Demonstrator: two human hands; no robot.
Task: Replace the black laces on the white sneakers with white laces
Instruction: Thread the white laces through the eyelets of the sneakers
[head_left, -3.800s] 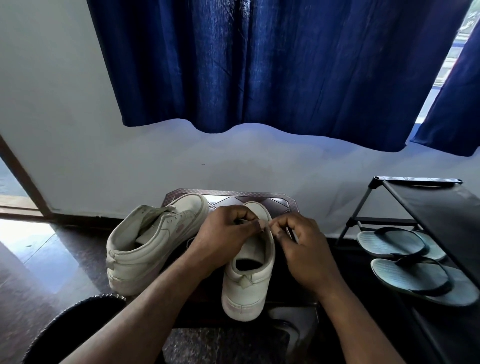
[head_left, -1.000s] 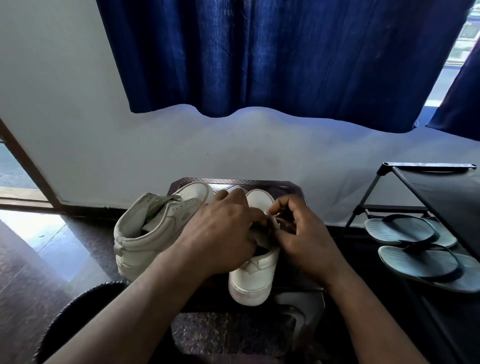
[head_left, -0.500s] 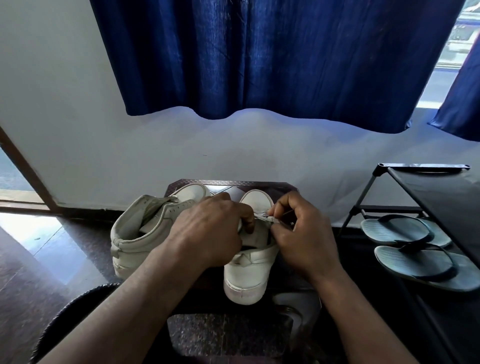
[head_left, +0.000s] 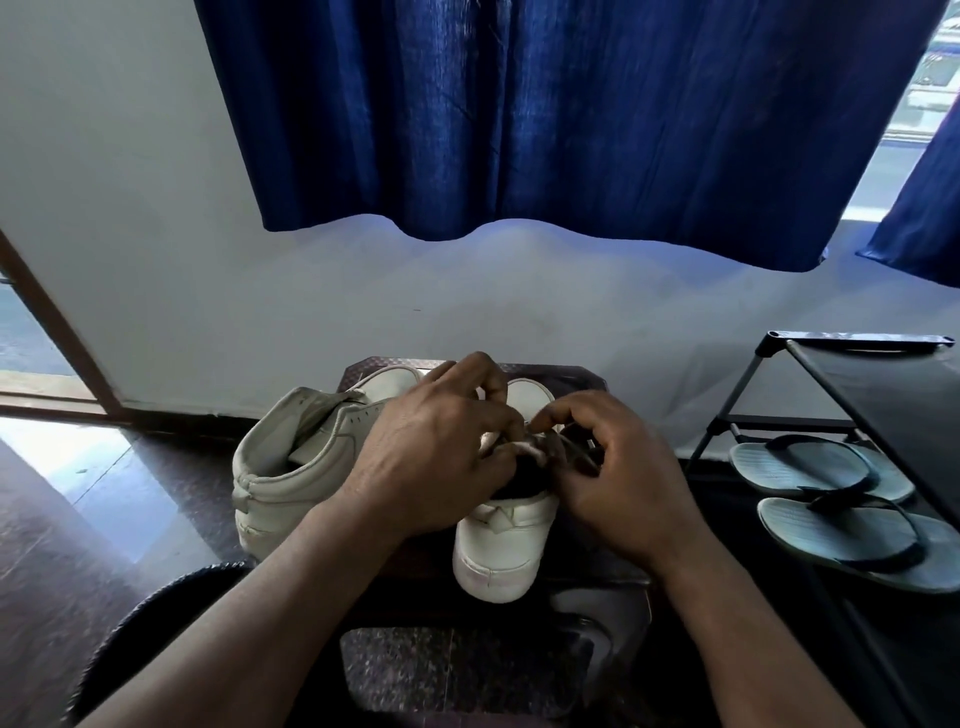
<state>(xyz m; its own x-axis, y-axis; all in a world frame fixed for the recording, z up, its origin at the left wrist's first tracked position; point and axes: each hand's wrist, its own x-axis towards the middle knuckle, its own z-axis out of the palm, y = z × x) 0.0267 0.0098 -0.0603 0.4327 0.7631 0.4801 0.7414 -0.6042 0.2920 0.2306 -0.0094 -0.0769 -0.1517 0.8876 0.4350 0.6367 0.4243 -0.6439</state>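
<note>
Near sneaker (head_left: 501, 545): it stands upright on the dark stool top (head_left: 576, 373), heel toward my camera and toe toward the wall (head_left: 208, 260). Compared with the frame half a second earlier, the shoe keeps its place. The left hand (head_left: 436, 457) has risen, so its curled fingers (head_left: 488, 382) now arch above the toe cap. The right hand (head_left: 618, 483) has dropped and flattened, and its forefinger is no longer lifted clear. A pale strand (head_left: 521, 446) lies across the throat of the shoe, directly between the two thumbs. The left thumb and forefinger pinch its left end. The right hand's curled fingers (head_left: 543, 415) close on its right end, though I cannot make out the exact contact beneath the knuckles. Dark strands (head_left: 577, 453) show just under the right fingers, beside the pale one; I cannot tell whether they are threaded. Both hands cover the eyelet rows, so I see only the heel and the tip of the toe. Second sneaker (head_left: 291, 467): it lies tilted on its side on the same top, just left of the left hand, with its opening turned toward me. Surroundings: a glossy floor (head_left: 78, 493) at left, a black shoe rack (head_left: 883, 395) at right with flip-flops (head_left: 810, 462) on its lower shelf, and a blue curtain (head_left: 571, 130) hanging over the wall above.
</note>
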